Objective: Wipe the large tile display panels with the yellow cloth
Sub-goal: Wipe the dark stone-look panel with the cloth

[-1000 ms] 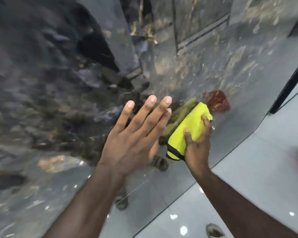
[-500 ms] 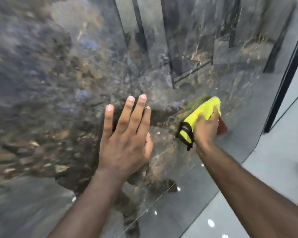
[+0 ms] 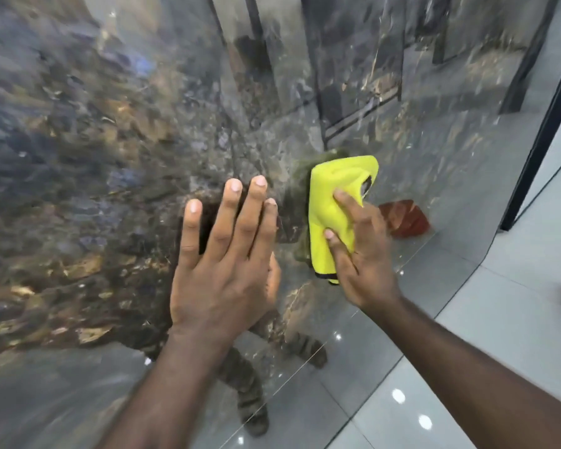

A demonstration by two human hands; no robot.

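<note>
Cloth [image 3: 332, 218], yellow with a dark hem, is lying bunched against a glossy, dark marbled panel [image 3: 94, 157], toward its right edge. The right hand [image 3: 361, 257] is pressing it there, fingers curled into its folds and gripping it. Just left, the left hand [image 3: 224, 273] is resting flat on the panel, fingers straight and close together. Pale floor tiles [image 3: 515, 322] are showing at lower right.

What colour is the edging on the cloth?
Black edging on the yellow cloth; head view shows it best.
</note>
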